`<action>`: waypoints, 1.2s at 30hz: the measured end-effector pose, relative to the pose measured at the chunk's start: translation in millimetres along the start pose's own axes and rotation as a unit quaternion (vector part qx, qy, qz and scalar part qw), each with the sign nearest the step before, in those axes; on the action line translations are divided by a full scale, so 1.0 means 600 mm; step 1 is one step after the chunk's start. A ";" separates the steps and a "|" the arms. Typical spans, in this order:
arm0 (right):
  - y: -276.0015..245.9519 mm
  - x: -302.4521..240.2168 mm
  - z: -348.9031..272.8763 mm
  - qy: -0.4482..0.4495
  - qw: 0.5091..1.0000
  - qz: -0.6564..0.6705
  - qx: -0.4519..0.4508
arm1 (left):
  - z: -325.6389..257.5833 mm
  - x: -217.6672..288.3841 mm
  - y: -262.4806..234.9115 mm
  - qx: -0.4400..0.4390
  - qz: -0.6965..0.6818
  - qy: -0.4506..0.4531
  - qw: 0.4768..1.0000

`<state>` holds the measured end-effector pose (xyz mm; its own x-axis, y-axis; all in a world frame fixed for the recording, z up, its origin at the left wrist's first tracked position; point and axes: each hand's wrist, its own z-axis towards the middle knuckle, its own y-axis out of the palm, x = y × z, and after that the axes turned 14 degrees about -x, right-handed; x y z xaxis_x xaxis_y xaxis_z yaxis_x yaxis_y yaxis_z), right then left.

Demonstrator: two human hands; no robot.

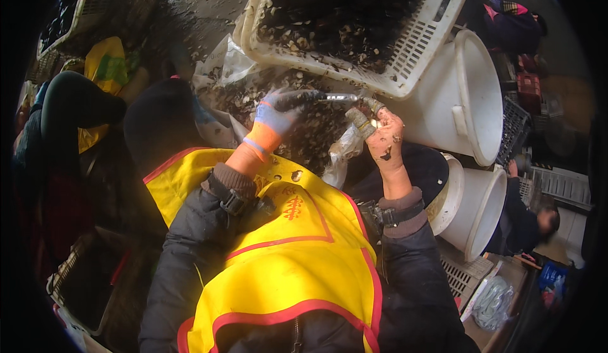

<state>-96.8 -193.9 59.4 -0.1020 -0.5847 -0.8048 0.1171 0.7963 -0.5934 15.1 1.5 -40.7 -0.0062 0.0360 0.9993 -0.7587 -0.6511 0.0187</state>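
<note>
My left hand (277, 116), in a blue and orange glove, is closed and partly smeared by motion. Dark finger ends or a dark handle reach from it to a short silver metal tool (341, 97), which looks like a small blade. My right hand (384, 134), orange with grey-brown wraps on its fingers, is pinched round a small pale piece (376, 123) close to the tool's tip. Below both hands lies a heap of small dark and whitish pieces (310, 131); their kind is unclear. A crumpled clear plastic bag (345, 150) hangs beside my right hand.
Ahead stands a white slatted crate (405, 68) filled with similar pieces. White buckets (437, 99) lie tilted at the right. Another person's dark-clad leg (76, 102) and a crate (88, 11) are at left. A person (529, 217) is at far right.
</note>
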 end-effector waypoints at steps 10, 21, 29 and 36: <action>0.010 0.016 0.001 -0.085 0.969 -0.230 0.031 | -0.007 0.055 0.002 0.001 0.235 -0.033 0.972; 0.034 0.027 -0.015 0.195 0.939 0.268 -0.090 | 0.000 -0.020 0.027 0.103 -0.231 -0.181 0.950; 0.003 0.006 0.019 0.115 0.929 -0.281 -0.210 | -0.005 -0.021 0.009 0.189 -0.180 -0.183 0.948; -0.032 0.068 0.175 0.061 0.984 -0.155 -0.070 | 0.005 -0.060 0.003 0.155 -0.164 -0.092 0.970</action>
<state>0.7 -249.2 36.3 -0.2297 -0.7862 -0.5737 -0.0740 0.6019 -0.7951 16.1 -3.1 -76.3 0.3404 0.1615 0.9263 -0.4671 -0.8260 0.3156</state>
